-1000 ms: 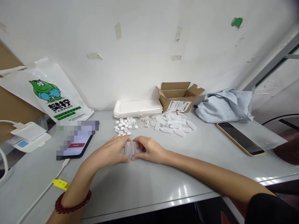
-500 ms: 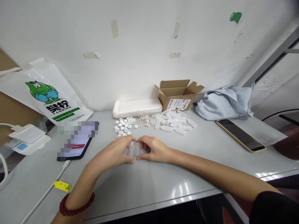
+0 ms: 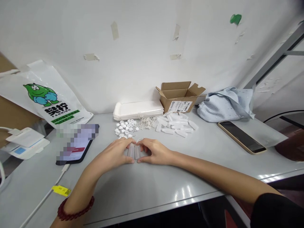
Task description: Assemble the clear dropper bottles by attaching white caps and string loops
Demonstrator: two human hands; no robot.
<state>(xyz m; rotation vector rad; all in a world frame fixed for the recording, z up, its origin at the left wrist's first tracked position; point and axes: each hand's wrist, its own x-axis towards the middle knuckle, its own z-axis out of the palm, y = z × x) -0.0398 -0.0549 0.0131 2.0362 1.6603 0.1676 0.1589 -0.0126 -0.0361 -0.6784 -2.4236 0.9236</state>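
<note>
Two small translucent plastic bottles stand side by side between my hands, near the middle of the table. My left hand curls its thumb and fingers around the ends of the left bottle. In the same way, my right hand grips the right bottle between thumb and fingers. A thin loop of white string shows just above the right fingertips. Just beyond the hands lie a heap of white caps, a tangle of white strings and a pile of similar bottles.
White trays are stacked at the wall beside an open cardboard box. A light blue cloth bundle and a phone are at the right. To the left are a charging phone, its cable and a printed plastic bag.
Both hands stay at about the same place with the two bottles. The bottles have shifted slightly, and the whole view has moved a little.
</note>
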